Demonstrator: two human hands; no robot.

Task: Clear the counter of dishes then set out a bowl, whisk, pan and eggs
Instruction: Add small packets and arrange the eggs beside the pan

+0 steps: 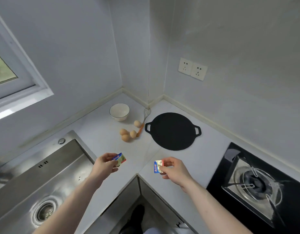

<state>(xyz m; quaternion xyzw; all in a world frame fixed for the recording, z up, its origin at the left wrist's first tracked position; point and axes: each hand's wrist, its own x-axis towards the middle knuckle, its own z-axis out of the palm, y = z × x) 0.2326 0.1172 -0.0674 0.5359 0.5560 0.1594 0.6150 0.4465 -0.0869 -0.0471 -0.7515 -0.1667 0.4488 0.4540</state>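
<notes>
— How is the whisk [144, 120] laid?
— Lengthwise toward the corner, wires far, orange handle near, between four eggs [129, 131] and the black pan [173, 131]; a bowl [119, 111] is set behind.
— And the hands?
— A small packet is pinched in each: left hand [104, 163], right hand [175, 169], above the worktop [102, 132].

A pale, L-shaped stone counter [193, 159] is seen wrapping an inner wall corner. On it are set a white ceramic bowl with a thin dark rim [119, 111], four brown eggs [129, 131], a wire whisk with an orange handle [144, 121] touching two eggs, and a flat black two-handled pan [173, 131] just beside the whisk.
</notes>
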